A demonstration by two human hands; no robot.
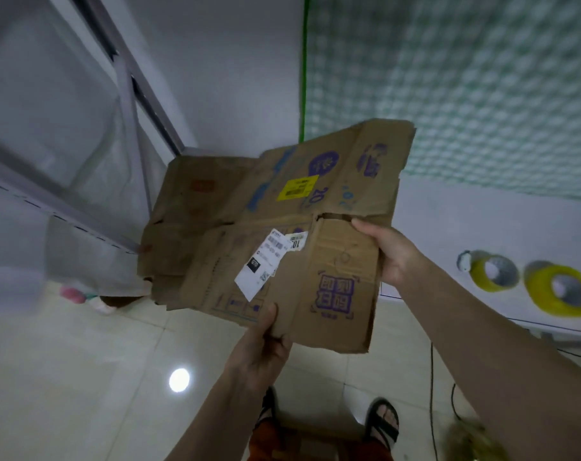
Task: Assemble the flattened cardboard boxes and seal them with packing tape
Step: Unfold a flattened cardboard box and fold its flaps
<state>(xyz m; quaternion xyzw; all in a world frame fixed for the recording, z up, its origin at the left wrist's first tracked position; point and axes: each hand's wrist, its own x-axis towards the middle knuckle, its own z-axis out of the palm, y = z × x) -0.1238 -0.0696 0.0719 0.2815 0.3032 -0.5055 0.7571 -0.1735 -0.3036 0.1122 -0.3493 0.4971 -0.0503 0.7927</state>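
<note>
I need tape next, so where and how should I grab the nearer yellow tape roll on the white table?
Take the nearer yellow tape roll from above: thumb into its open core, fingers over the outer rim. It appears to lie flat on the white table, hole facing up. The second roll sits apart on its left, so the rim looks free.

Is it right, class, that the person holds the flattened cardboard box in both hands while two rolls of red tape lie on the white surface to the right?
One detail is wrong: the tape rolls are yellow, not red. The head view shows it. Left hand and right hand do hold the flattened cardboard box, and the rolls lie on the white surface.
</note>
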